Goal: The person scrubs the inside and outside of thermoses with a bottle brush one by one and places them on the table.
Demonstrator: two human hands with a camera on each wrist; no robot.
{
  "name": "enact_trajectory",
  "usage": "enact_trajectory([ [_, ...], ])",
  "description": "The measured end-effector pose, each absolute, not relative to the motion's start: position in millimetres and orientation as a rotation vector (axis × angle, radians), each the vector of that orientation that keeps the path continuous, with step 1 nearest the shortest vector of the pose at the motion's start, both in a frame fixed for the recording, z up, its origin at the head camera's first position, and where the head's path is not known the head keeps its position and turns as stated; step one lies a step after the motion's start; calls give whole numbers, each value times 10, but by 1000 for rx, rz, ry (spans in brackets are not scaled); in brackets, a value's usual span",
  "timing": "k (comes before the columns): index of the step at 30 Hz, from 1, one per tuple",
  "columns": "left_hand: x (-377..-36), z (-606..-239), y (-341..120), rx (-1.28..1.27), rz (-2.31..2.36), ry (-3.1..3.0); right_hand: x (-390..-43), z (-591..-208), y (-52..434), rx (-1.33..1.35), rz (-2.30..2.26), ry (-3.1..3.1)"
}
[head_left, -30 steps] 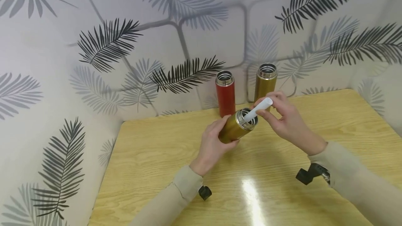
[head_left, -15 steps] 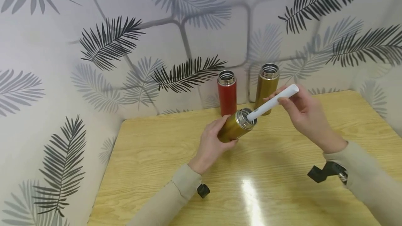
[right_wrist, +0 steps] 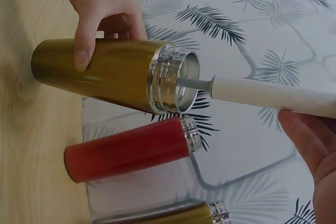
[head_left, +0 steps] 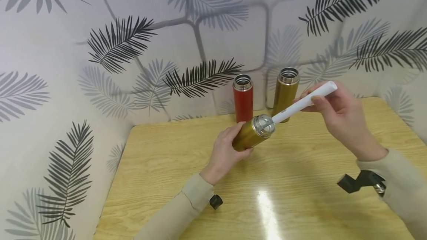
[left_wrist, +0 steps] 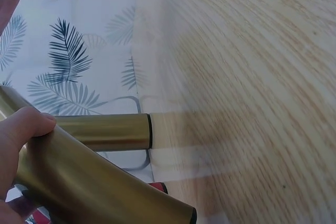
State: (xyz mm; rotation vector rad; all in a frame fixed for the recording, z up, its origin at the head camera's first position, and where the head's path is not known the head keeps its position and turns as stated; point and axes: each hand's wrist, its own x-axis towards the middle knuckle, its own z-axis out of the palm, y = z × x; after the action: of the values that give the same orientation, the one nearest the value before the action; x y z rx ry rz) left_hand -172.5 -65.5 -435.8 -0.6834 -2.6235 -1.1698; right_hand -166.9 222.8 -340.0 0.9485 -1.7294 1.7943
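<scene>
My left hand [head_left: 224, 155] is wrapped round the body of a gold flask [head_left: 251, 135], thumb on top, holding it tilted just above the wooden table [head_left: 300, 180] with its open steel mouth facing up and to the right. My right hand [head_left: 343, 117] pinches the far end of a white brush handle [head_left: 305, 102] between thumb and fingers. The handle runs down and to the left from that hand toward the flask's mouth, roughly in line with the flask's long axis. In the right wrist view a thin metal stem [right_wrist: 195, 83] at the handle's lower end reaches into the mouth; whatever is on its end is hidden inside. So the flask lies to the left of and below the right hand's grip, with the left hand on it and the right hand well apart from it, joined only by the brush. I count three flasks in all, two gold and one red, and one brush. The red flask [head_left: 242, 97] and the second gold flask [head_left: 285, 90] stand upright and lidless, side by side against the leaf-patterned backdrop [head_left: 133, 47] behind the held flask.
</scene>
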Motion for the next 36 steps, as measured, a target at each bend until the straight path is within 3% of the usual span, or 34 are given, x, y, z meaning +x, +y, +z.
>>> enact_trajectory([
  [36, -1721, -4364, -734, -687, -1054, -2570, -1595, -3163, 2452, 819, 1919, -1556],
])
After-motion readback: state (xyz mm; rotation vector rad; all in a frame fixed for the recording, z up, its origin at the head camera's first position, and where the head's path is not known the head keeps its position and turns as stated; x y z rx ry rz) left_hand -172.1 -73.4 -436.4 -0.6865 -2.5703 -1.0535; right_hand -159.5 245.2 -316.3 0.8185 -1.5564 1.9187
